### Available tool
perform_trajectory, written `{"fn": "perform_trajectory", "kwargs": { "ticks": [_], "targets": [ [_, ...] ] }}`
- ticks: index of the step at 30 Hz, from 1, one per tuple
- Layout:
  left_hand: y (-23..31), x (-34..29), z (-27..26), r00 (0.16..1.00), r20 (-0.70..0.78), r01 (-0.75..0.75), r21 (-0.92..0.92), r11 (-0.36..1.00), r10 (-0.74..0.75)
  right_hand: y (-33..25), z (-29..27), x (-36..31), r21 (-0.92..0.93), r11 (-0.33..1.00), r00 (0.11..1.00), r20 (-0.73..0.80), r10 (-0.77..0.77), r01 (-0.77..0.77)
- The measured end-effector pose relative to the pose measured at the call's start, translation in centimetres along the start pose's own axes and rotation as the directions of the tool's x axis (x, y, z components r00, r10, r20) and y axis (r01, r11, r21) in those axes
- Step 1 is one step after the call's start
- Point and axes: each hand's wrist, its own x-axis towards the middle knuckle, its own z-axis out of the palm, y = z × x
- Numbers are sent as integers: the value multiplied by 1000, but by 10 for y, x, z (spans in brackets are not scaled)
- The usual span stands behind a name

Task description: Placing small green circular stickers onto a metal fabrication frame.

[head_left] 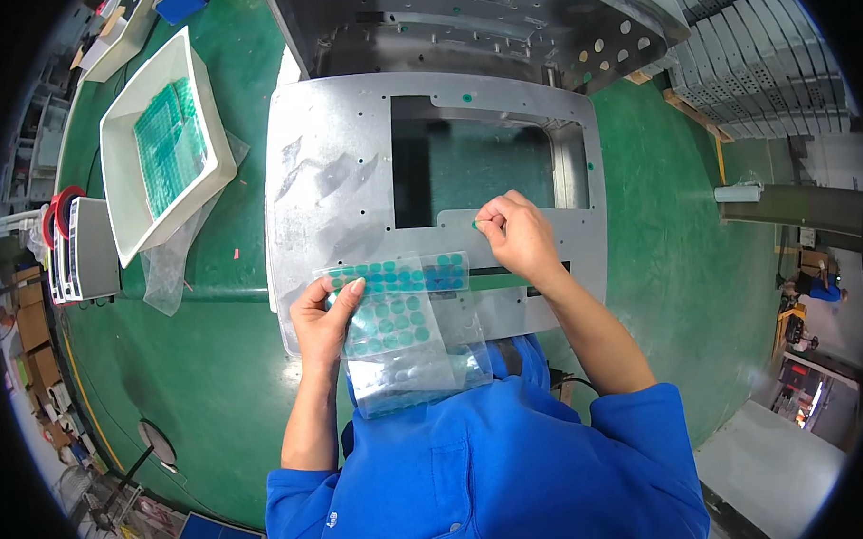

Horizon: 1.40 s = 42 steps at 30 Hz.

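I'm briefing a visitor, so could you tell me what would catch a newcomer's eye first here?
A grey metal panel with a rectangular cutout fills the green table. The left hand holds a clear sheet of green round stickers; the right hand pinches one against the panel.

A green work surface [216,372] fills a factory workstation under even, bright indoor light. At its far left edge stands a white rectangular tray [124,176] with green sheets inside, a clear plastic bag [170,264] lying beside it, and a small grey device [87,248] just to the left. Stacked grey metal panels [757,59] rise at the upper right. Cardboard boxes [30,350] line the left, while a pale grey floor [781,466] shows at the lower right.
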Motion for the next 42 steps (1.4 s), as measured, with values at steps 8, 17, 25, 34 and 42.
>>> {"fn": "perform_trajectory", "kwargs": {
  "ticks": [8,17,25,34,42],
  "targets": [
    [-1,-2,-1,1000,-6,-20,-24,1000,20,0,-8,4,209,969,988,100,114,-133],
    [5,-13,-8,989,70,-136,57,989,132,-10,-18,10,380,924,983,153,-103,38],
    [8,-20,-7,987,91,-147,140,979,135,-45,-12,-34,633,774,971,201,-126,-31],
    [-2,-16,-4,996,89,-14,115,993,3,-34,9,-48,285,893,937,-86,-338,348],
    [-8,-13,-8,995,103,-5,109,994,-6,-39,-3,-44,540,841,974,202,-101,-24]
  ]
}}
